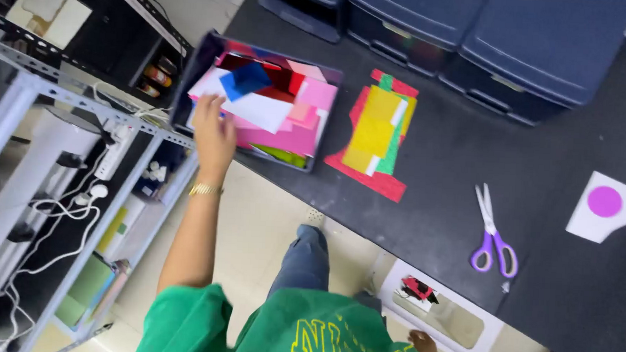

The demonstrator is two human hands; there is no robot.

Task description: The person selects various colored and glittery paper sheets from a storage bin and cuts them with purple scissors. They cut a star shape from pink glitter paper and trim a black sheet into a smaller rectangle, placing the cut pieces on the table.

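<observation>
My left hand point(213, 131), with a gold bracelet on the wrist, reaches over the near left corner of a dark tray point(191, 72) on the black table point(461, 168). The tray is filled with loose coloured sheets: a blue piece point(245, 79), a white sheet point(261, 111), and pink ones point(318, 94). My fingertips rest at the edge of the white sheet; the back of the hand hides whether they pinch anything. My right hand is out of view.
A pile of red, yellow and green sheets point(377, 133) lies right of the tray. Purple-handled scissors point(493, 233) and a white card with a purple circle point(603, 207) lie further right. Dark blue drawer units point(488, 36) stand behind. A metal shelf point(63, 96) with white cables stands left.
</observation>
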